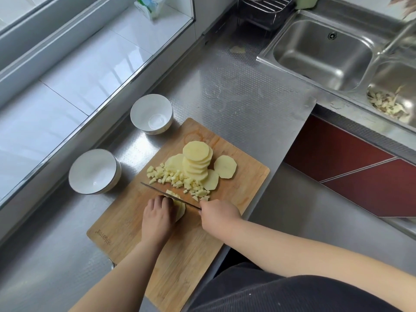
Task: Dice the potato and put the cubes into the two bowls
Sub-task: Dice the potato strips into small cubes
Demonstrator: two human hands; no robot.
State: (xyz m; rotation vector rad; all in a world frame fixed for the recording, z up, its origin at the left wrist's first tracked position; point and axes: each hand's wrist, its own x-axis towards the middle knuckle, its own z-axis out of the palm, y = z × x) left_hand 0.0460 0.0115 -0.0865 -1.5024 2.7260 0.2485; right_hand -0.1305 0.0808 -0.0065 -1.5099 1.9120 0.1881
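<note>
A wooden cutting board lies on the steel counter. On it stand a stack of round potato slices, two loose slices and a heap of small potato cubes. My left hand presses curled fingers on a few stacked slices. My right hand grips the handle of a knife, whose blade lies across those slices. Two white bowls, one near and one farther back, stand left of the board and hold no potato.
A double steel sink is at the upper right; its right basin holds potato peelings. A wire rack stands behind the sink. A white tiled sill with a carton runs along the left. The counter edge drops off right of the board.
</note>
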